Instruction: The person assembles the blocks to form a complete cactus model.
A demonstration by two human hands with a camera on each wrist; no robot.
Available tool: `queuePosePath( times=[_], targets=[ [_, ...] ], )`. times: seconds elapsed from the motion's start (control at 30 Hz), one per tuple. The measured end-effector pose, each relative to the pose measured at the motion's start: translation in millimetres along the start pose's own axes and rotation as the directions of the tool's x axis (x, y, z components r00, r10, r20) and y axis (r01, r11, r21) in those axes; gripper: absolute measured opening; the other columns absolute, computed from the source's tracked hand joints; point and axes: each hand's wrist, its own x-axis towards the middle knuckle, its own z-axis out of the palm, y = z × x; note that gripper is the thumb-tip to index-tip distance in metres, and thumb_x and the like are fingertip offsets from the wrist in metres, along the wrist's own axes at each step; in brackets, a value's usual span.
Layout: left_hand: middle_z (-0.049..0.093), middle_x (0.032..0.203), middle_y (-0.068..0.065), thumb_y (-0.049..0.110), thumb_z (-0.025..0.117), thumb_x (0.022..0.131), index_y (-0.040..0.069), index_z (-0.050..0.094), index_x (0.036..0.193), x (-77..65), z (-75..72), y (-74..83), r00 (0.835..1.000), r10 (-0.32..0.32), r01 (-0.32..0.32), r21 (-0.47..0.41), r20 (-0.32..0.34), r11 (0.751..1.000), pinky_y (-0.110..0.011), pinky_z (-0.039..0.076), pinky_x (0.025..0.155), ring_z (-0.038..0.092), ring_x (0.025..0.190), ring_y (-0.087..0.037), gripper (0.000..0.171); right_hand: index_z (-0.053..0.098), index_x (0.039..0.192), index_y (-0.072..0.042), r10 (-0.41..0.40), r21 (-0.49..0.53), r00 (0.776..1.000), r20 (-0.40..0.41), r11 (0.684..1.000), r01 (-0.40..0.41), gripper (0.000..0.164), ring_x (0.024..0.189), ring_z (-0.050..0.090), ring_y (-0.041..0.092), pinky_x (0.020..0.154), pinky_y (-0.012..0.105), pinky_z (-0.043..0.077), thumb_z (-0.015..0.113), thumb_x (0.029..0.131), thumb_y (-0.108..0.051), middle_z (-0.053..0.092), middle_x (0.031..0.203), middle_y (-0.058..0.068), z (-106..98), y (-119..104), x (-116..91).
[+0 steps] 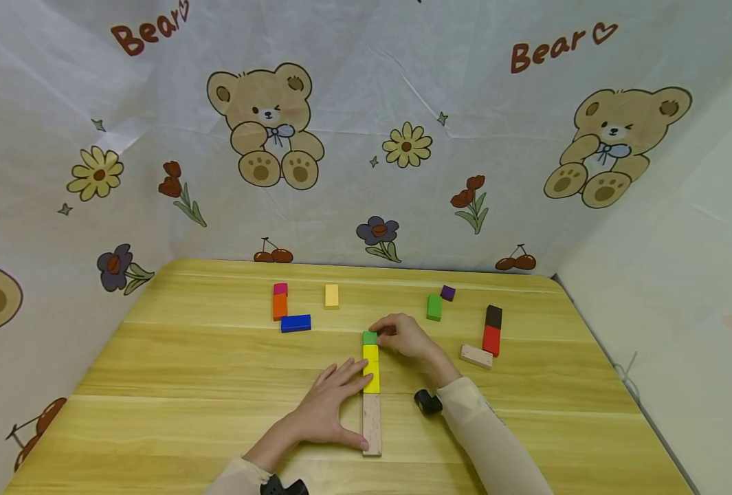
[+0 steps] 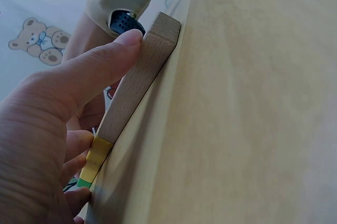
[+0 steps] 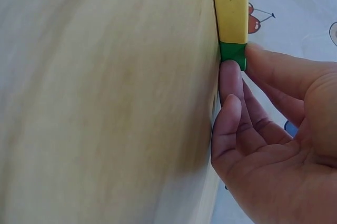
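Note:
A straight row of blocks lies on the wooden table. A long plain wood block forms its near end, a yellow block its middle, and a small green block its far end. My right hand pinches the green block between thumb and fingertips; in the right wrist view the green block sits flush against the yellow one. With fingers spread, my left hand rests along the row. Its thumb touches the plain wood block and its fingertips the yellow block.
Pink, orange and blue blocks sit at the back left, near a pale yellow block. Behind my right hand are green and purple blocks. Further right lie black, red and wood blocks.

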Motion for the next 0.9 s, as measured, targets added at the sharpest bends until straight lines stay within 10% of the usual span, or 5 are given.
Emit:
queuePosePath(
  times=[0.5,0.9],
  targets=[
    [0.02,0.164,-0.001,0.069,0.076,0.066,0.016,0.041,0.15,-0.7,2.5,-1.1,1.0,0.003,-0.003,0.003,-0.001,1.0,-0.058,0.012,0.12,0.015,0.152,-0.03,0.106,0.065,0.125,-0.005,0.035,0.102,0.988,-0.148,0.995,-0.02,0.036,0.097,0.065,0.024,0.083,0.035,0.056,0.069,0.09,-0.01,0.067,0.116,0.014,-6,-4,-25],
    [0.02,0.164,0.0,0.068,0.077,0.064,0.016,0.041,0.15,-0.5,1.2,-0.8,1.0,-0.003,0.003,0.011,-0.006,1.0,-0.057,0.011,0.12,0.015,0.152,-0.029,0.107,0.058,0.126,0.009,0.084,0.32,0.897,-0.434,0.945,0.066,0.043,0.089,0.063,0.009,0.074,0.016,0.053,0.072,0.087,-0.005,0.063,0.113,0.02,-45,35,-101]
  ],
)
